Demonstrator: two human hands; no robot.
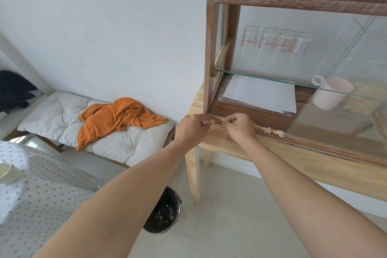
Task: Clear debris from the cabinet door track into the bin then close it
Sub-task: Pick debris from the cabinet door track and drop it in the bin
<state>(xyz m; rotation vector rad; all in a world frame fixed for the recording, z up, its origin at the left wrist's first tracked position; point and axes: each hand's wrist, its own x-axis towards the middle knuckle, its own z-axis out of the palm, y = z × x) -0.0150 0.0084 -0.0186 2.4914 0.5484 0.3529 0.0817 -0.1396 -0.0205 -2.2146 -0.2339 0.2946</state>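
Two bare arms reached forward to the lower left corner of a wooden cabinet that stood on a pale wooden table. Its sliding glass door sat pushed to the right, leaving the left half open, with paper sheets on the bottom and a row of measuring glasses on the glass shelf above. Left of the table stood a cushioned bench with an orange cloth heaped on it. On the floor near the table leg, below the arms, stood a black bin. The left hand pinched a pale scrap between thumb and fingertips at the left end of the door track. The right hand rested just beside it, fingers curled together on another bit in the track. Further right, small pale scraps of debris lay in the track beside the door's edge.
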